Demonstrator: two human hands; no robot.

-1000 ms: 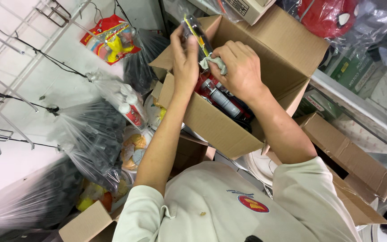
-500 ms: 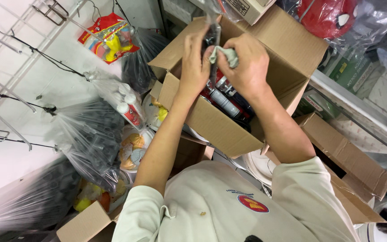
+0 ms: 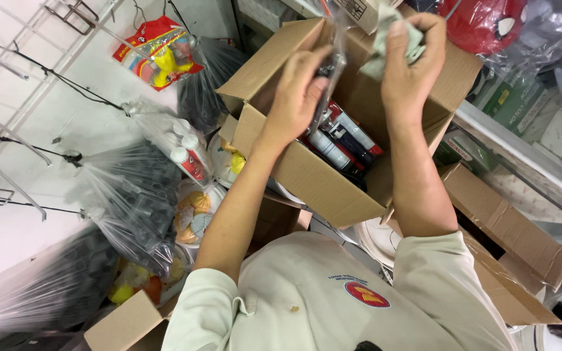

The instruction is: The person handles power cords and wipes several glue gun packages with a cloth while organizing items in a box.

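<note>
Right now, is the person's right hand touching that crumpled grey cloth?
Touching. The head view shows the right hand gripping the grey cloth, fingers wrapped around it.

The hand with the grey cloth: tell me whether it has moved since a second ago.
Yes. The right hand with the grey cloth has risen from inside the open cardboard box to beyond its far rim.

cream tee (image 3: 333, 305), short sleeves, red-blue round emblem (image 3: 366, 294)

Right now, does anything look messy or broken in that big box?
Nothing looks broken or spilled. The cardboard box sits tilted with its flaps open, and the red and black packs inside lie jumbled at a slant. The left hand holds a clear-wrapped pack; the right hand grips a crumpled cloth.
</note>
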